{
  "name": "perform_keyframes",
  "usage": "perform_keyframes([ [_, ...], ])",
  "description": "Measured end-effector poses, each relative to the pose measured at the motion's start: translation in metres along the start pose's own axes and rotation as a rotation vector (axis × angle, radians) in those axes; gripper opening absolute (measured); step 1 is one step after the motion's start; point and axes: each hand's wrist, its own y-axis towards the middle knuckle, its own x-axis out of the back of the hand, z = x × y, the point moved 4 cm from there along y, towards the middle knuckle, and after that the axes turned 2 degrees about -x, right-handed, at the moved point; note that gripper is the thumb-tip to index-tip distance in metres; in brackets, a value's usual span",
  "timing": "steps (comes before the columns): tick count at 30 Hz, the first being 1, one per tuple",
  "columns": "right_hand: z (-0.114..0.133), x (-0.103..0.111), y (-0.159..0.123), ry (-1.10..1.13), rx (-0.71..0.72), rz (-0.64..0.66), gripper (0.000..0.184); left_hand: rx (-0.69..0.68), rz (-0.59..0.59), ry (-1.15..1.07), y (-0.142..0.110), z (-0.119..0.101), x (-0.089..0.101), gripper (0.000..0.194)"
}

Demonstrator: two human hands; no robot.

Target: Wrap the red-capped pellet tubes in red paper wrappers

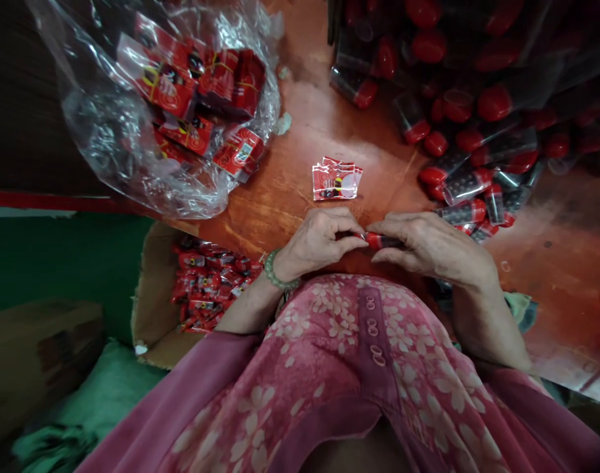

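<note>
Close in front of my body, my right hand (pixel 428 246) is closed around a small dark bottle with a red cap (pixel 375 240). The cap end points left, toward my left hand (pixel 322 242). My left thumb and fingers pinch a small red wrapper (pixel 359 234) with a pale edge, right beside the cap; most of it is hidden by the fingers. Just beyond my hands, a small stack of flat red printed wrappers (pixel 335 180) lies on the orange-brown table (pixel 290 190).
A clear plastic bag (pixel 103 138) with bundled red wrappers spreads at the upper left. A heap of red-capped clear containers (pixel 470 141) covers the upper right. Below the table's left edge, a cardboard box (pixel 150 295) holds many red-wrapped pieces (pixel 209 286).
</note>
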Motion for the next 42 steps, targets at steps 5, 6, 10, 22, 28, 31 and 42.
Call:
perform_keyframes([
  [5,-0.004,0.002,0.004,0.036,-0.027,-0.003,0.021,0.062,0.06,-0.088,0.003,0.003,0.001,0.018],
  [6,-0.005,0.001,0.004,0.05,-0.033,-0.005,0.021,0.087,0.083,-0.111,0.003,0.003,0.0,0.02],
  [10,-0.011,-0.001,0.006,0.109,-0.027,-0.035,0.023,0.127,0.109,-0.132,0.004,-0.001,-0.002,0.024],
  [22,-0.016,0.003,0.003,0.226,-0.063,-0.008,0.031,0.099,0.052,-0.174,0.009,0.0,-0.012,0.025],
  [28,-0.036,-0.014,0.009,0.674,-0.088,-0.015,0.043,0.24,0.136,-0.312,0.013,0.008,-0.013,0.032],
  [31,-0.037,-0.025,0.011,0.947,-0.142,-0.012,0.044,0.344,0.181,-0.39,0.018,0.009,-0.011,0.041],
  [42,-0.026,-0.047,0.008,1.4,-0.262,-0.31,0.041,0.436,0.119,-0.562,0.013,0.013,-0.008,0.046],
])
